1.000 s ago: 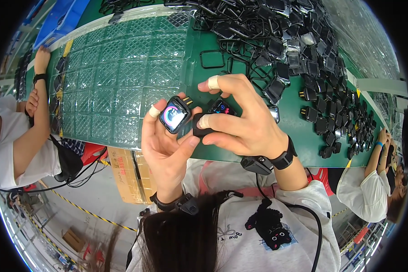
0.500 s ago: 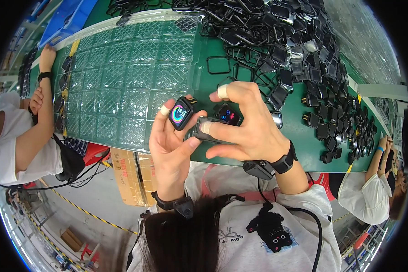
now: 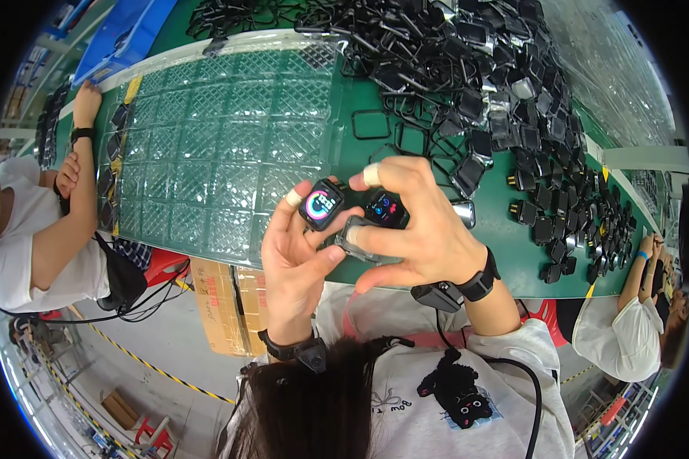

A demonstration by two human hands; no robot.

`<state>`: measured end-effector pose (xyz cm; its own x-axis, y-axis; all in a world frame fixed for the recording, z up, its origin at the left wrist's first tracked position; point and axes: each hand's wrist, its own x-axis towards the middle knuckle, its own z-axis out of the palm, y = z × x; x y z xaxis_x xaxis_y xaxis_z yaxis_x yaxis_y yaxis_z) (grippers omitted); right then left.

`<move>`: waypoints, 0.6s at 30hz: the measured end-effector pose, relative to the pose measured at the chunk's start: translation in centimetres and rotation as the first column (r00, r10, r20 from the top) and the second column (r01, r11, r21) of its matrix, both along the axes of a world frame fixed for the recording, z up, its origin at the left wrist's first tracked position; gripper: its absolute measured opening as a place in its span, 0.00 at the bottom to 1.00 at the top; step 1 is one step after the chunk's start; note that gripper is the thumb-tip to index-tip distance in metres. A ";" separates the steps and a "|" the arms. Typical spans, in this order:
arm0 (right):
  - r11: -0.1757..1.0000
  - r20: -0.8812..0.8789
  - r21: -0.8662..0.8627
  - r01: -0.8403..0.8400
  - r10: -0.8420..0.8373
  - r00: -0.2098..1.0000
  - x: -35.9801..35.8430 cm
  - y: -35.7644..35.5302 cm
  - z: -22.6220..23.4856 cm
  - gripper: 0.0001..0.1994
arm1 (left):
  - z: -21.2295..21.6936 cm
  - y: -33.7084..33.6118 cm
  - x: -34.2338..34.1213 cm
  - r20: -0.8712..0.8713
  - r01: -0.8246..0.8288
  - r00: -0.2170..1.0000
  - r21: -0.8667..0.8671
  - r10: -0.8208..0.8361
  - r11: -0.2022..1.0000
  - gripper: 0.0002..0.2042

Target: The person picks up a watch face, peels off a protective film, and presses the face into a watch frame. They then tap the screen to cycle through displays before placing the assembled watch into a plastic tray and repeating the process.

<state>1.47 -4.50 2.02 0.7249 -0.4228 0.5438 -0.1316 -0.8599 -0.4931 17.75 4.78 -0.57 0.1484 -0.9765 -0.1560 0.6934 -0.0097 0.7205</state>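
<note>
My left hand (image 3: 292, 264) holds a black smartwatch body (image 3: 321, 205) with a lit colourful screen, gripped by its fingertips. My right hand (image 3: 429, 237) pinches a small clear-and-dark case-like piece (image 3: 357, 239) that meets the left hand's fingers. White wraps cover some fingertips. Within the curl of my right hand is a second watch body (image 3: 385, 208), its screen lit blue and red; I cannot tell whether it is held or lies on the table. Just past the right hand, a silvery-edged piece (image 3: 464, 214) is partly hidden.
A clear compartment tray (image 3: 214, 153) covers the left of the green table (image 3: 505, 264). Black frames (image 3: 371, 124) and cases heap at the back; watch bodies (image 3: 547, 218) cluster at right. A blue bin (image 3: 122, 46) stands far left. Co-workers sit on both sides.
The left hand's watch has shifted slightly right, its screen turned a little. The right hand's upper finger has come down somewhat. The whole view has tilted slightly.
</note>
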 end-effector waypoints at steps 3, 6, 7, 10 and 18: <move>0.999 0.005 -0.019 0.029 -0.029 1.000 0.0 -0.1 -0.5 0.23 | 0.1 -0.1 0.1 0.021 0.006 1.000 -0.007 -0.006 1.000 0.35; 0.999 0.020 0.004 0.046 -0.047 0.999 0.1 0.0 -0.7 0.22 | 0.1 0.0 0.0 0.041 0.001 0.999 -0.006 -0.001 1.000 0.35; 0.998 0.027 0.017 0.055 -0.055 0.998 0.0 0.1 -0.8 0.22 | 0.1 -0.1 0.0 0.037 0.003 0.999 -0.005 -0.003 1.000 0.35; 1.000 0.028 0.022 -0.006 0.005 1.000 0.1 0.0 0.0 0.19 | 0.1 -0.2 0.0 0.032 0.003 0.999 0.000 -0.003 1.000 0.35; 0.996 0.070 0.074 0.054 -0.059 0.996 0.0 -0.2 -1.0 0.20 | -0.5 -0.2 0.0 0.005 -0.048 0.999 -0.045 0.048 0.998 0.35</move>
<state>1.47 -4.71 1.01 0.6590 -0.5020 0.5601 -0.1409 -0.8139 -0.5636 17.74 4.60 -1.05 0.1960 -0.9743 -0.1109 0.6877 0.0560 0.7238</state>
